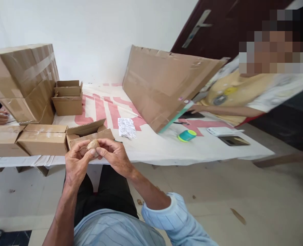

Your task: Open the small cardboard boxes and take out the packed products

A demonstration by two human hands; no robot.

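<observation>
Just in front of an open brown cardboard box with raised flaps (90,131), the bare left hand (77,160) and the bare right hand (116,156) hold a small, rounded, glossy tan object (93,144) between them. The step in hand appears to be working this piece with the fingertips; handling it further probably calls for a light pinch from both sides. Both hands are partly closed on it, thumbs on the near side and fingers curled around, with the forearms angled inward. Whether the object is wrapped or rolled, I cannot tell.

Just left of the open box sits a closed brown cardboard carton (45,140). To the box's right lies a white patterned paper sheet (127,128), and well apart on that side, a teal spool with yellow-green rims (187,135). Beyond the box, farther right, a large brown cardboard panel (166,85) stands on edge.
</observation>
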